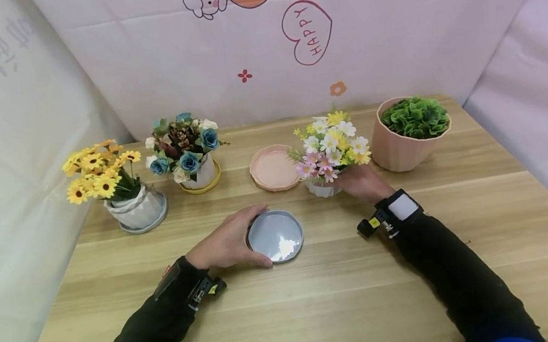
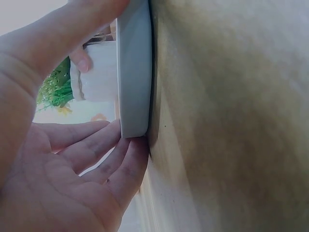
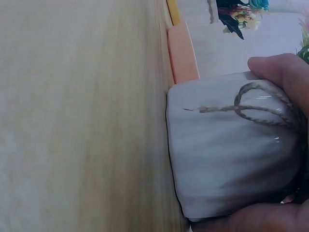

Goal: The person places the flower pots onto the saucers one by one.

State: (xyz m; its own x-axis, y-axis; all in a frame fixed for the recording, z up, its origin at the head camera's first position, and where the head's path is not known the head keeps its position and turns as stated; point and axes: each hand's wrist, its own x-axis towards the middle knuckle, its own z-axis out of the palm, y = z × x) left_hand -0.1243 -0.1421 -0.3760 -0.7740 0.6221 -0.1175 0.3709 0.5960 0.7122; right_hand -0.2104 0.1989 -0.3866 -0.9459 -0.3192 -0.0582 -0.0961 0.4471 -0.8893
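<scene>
A grey-blue saucer (image 1: 276,236) lies flat on the wooden table (image 1: 345,296), and my left hand (image 1: 228,241) holds its left rim between thumb and fingers. In the left wrist view the saucer (image 2: 133,72) sits edge-on against the wood with my fingers (image 2: 116,159) at its rim. My right hand (image 1: 361,182) grips a small white pot (image 1: 322,189) of mixed pink, white and yellow flowers (image 1: 331,146). The right wrist view shows that pot (image 3: 227,145) standing on the table, twine tied round it, my thumb (image 3: 280,72) and fingers wrapped about it.
A pink saucer (image 1: 273,167) lies behind the grey one. At the back stand a sunflower pot (image 1: 136,209), a blue rose pot (image 1: 197,175) on a yellow saucer, and a pink pot of green plants (image 1: 402,142). A patterned backdrop (image 1: 291,37) closes the rear.
</scene>
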